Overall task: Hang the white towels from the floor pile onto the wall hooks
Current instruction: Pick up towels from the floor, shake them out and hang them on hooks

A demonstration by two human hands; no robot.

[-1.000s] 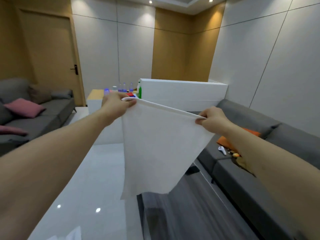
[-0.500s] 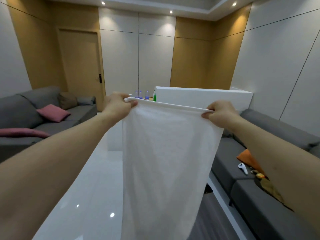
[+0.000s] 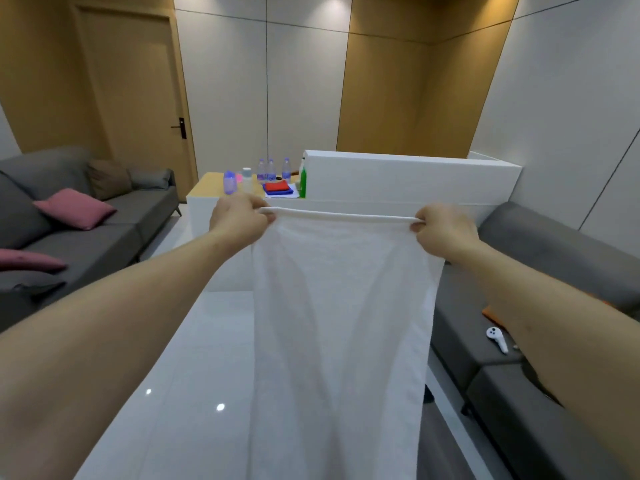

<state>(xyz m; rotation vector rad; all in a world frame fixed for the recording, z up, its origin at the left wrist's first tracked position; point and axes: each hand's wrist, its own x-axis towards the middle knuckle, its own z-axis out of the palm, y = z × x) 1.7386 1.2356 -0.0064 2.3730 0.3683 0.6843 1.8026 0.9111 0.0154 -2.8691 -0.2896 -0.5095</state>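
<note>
A white towel [image 3: 341,323] hangs spread out in front of me, its top hem stretched level at chest height. My left hand [image 3: 237,220] pinches the towel's top left corner. My right hand [image 3: 441,230] grips the top right corner. The cloth drops straight down past the bottom of the frame. No floor pile and no wall hooks are in view.
A glossy white table [image 3: 194,375] lies under the towel. A white counter [image 3: 408,174] stands behind it, with several bottles [image 3: 270,169] and folded red and blue cloths [image 3: 277,188]. Grey sofas [image 3: 104,230] [image 3: 554,258] line both sides; a wooden door [image 3: 138,98] is far left.
Both hands levelled the towel's top edge, which had sloped down to the right, and the cloth now hangs longer and straighter. My view turned slightly to the right and down.
</note>
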